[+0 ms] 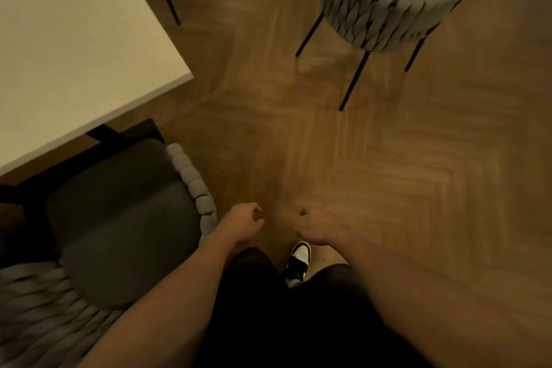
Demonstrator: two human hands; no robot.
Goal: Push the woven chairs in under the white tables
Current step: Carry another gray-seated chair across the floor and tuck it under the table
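White worktop [74,48], upper left of the frame: rectangular, its near corner pointing toward the centre, a dark leg visible beneath its lower edge. Woven chair [119,218], lower left: dark grey seat cushion, braided grey rim running along its right side and across the bottom left; front of the seat lies just under the worktop's lower edge, most of the seat out in the open. Second woven chair [376,15], upper right: curved braided grey back turned toward the camera, thin black legs, standing on the floor well apart from the worktop. Part of another chair's black legs at the top edge, behind the worktop. Left hand [243,222], lower centre: fingers loosely curled, grasping nothing, just beside the near chair's braided rim. Right hand [313,225], lower centre: blurred, fingers loosely curled, grasping nothing, over the floor. Herringbone wood floor [343,158]. Black-and-white shoe [297,263] between the forearms; dark trousers below.
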